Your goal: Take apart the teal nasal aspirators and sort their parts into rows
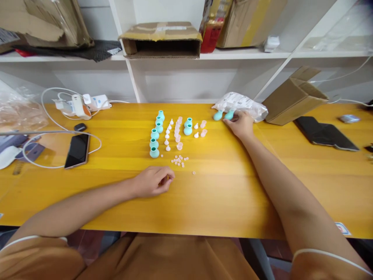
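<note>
My left hand (pixel 153 181) rests on the yellow table (pixel 215 194) with its fingers curled, just below a scatter of tiny pink rings (pixel 180 160); I cannot tell whether it pinches one. My right hand (pixel 240 123) reaches far right and touches two teal bulbs (pixel 223 115) lying at the mouth of a clear plastic bag (pixel 240 104). A column of several teal bulbs (pixel 156 133) stands upright in the middle, with small white cones (pixel 167 137) and pink caps (pixel 177 134) in rows beside it. Two more teal bulbs (pixel 188 126) stand to the right.
A black phone (pixel 77 150) with a white cable lies at the left, near a power strip (pixel 81 105). A cardboard box (pixel 294 96) and a dark tablet (pixel 325 133) lie at the right. Shelves with boxes rise behind the table.
</note>
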A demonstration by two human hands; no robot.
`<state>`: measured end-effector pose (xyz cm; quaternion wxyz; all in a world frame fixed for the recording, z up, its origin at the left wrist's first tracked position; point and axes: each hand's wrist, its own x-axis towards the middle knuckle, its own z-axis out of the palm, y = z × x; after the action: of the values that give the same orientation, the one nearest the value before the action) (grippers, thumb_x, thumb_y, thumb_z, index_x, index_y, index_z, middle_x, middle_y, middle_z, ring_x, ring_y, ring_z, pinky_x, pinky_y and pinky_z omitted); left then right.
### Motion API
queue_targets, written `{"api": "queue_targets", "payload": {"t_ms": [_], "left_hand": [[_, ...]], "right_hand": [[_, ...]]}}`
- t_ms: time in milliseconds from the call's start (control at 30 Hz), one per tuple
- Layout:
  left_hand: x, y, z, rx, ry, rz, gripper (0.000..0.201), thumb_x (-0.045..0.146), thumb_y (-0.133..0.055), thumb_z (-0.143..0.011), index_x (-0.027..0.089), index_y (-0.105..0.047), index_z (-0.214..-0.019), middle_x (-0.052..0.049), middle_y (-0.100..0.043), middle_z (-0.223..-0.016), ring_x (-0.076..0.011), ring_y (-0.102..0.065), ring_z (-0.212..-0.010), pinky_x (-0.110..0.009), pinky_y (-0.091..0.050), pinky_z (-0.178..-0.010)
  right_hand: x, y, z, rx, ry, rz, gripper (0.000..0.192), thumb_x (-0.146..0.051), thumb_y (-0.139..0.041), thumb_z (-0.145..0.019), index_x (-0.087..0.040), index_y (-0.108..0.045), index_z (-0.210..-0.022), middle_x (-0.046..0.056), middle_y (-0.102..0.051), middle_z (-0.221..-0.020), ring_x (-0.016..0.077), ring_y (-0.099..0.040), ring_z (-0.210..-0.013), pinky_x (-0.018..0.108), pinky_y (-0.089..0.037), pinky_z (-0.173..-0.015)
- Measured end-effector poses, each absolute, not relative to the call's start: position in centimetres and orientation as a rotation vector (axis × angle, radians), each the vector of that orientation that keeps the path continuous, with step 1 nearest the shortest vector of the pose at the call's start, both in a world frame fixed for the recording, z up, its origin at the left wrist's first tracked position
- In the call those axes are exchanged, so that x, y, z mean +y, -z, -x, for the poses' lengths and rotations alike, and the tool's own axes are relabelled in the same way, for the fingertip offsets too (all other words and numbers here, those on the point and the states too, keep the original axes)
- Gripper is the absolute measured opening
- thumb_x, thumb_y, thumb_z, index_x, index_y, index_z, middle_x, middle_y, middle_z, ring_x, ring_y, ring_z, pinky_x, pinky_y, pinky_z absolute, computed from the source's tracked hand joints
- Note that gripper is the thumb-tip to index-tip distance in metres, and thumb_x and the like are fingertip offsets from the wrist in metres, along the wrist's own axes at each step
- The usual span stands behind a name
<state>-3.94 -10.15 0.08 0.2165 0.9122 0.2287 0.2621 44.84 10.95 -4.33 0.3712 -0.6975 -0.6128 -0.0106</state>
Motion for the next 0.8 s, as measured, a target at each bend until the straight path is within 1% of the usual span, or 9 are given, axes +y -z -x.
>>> {"api": "queue_targets", "payload": {"t_ms": [67, 167, 267, 333, 500, 600, 800], "left_hand": [[-10.17, -0.12, 3.93, 0.638, -0.719, -2.532, 0.011, 0.018, -0.057, -0.105, 0.022, -0.061, -0.114, 0.000, -0.074, -0.087, -0.0134, -0.067, -0.065, -0.025, -0.052, -0.066], [-10.18, -0.22, 3.88, 0.641, -0.706, -2.540, 0.012, 0.018, -0.056, -0.104, 0.022, -0.061, -0.114, 0.000, -0.075, -0.087, -0.0135, -0.067, -0.065, -0.025, -0.052, -0.065], [-10.17, -0.29, 3.81, 0.625, -0.710, -2.555, 0.012, 0.017, -0.056, -0.104, 0.022, -0.061, -0.113, 0.000, -0.075, -0.086, -0.0132, -0.067, -0.064, -0.025, -0.052, -0.065], [-10.15, -0.29, 3.78, 0.621, -0.715, -2.564, 0.012, 0.016, -0.056, -0.103, 0.022, -0.061, -0.113, 0.000, -0.076, -0.087, -0.0131, -0.067, -0.064, -0.025, -0.052, -0.066], [-10.14, -0.21, 3.78, 0.618, -0.722, -2.574, 0.017, 0.013, -0.056, -0.101, 0.023, -0.060, -0.114, 0.000, -0.079, -0.090, -0.0135, -0.069, -0.066, -0.026, -0.053, -0.068], [-10.16, -0.20, 3.79, 0.617, -0.714, -2.580, 0.018, 0.012, -0.055, -0.100, 0.023, -0.060, -0.114, 0.000, -0.079, -0.090, -0.0134, -0.068, -0.065, -0.026, -0.053, -0.067], [-10.11, -0.26, 3.81, 0.595, -0.716, -2.583, 0.018, 0.011, -0.055, -0.100, 0.022, -0.060, -0.113, 0.000, -0.078, -0.091, -0.0132, -0.067, -0.065, -0.026, -0.053, -0.067]], "right_hand": [[10.87, 4.41, -44.81, -1.587, 0.003, 1.763, 0.036, -0.039, -0.084, -0.087, -0.015, -0.080, -0.113, 0.014, -0.080, -0.099, 0.0306, -0.075, -0.093, 0.048, -0.062, -0.104], [10.87, 4.45, -44.72, -1.607, -0.035, 1.741, 0.036, -0.040, -0.080, -0.090, -0.015, -0.078, -0.116, 0.017, -0.081, -0.107, 0.0279, -0.074, -0.082, 0.048, -0.065, -0.096], [11.01, 4.49, -44.77, -1.629, 0.022, 1.748, 0.034, -0.039, -0.082, -0.089, -0.015, -0.079, -0.112, 0.019, -0.080, -0.111, 0.0284, -0.074, -0.086, 0.047, -0.065, -0.098], [11.17, 4.58, -44.89, -1.623, 0.040, 1.768, 0.033, -0.039, -0.084, -0.088, -0.015, -0.079, -0.110, 0.018, -0.080, -0.110, 0.0282, -0.075, -0.088, 0.046, -0.064, -0.098], [11.57, 4.86, -45.29, -1.603, -0.047, 1.778, 0.036, -0.047, -0.082, -0.091, -0.016, -0.078, -0.107, 0.015, -0.080, -0.107, 0.0263, -0.075, -0.083, 0.044, -0.066, -0.089], [11.68, 4.86, -45.44, -1.592, -0.066, 1.770, 0.038, -0.049, -0.084, -0.090, -0.015, -0.079, -0.107, 0.016, -0.080, -0.108, 0.0267, -0.075, -0.085, 0.044, -0.066, -0.090], [11.47, 4.48, -45.07, -1.567, -0.102, 1.789, 0.038, -0.048, -0.085, -0.091, -0.015, -0.078, -0.109, 0.015, -0.081, -0.104, 0.0277, -0.076, -0.086, 0.045, -0.066, -0.091]]}}
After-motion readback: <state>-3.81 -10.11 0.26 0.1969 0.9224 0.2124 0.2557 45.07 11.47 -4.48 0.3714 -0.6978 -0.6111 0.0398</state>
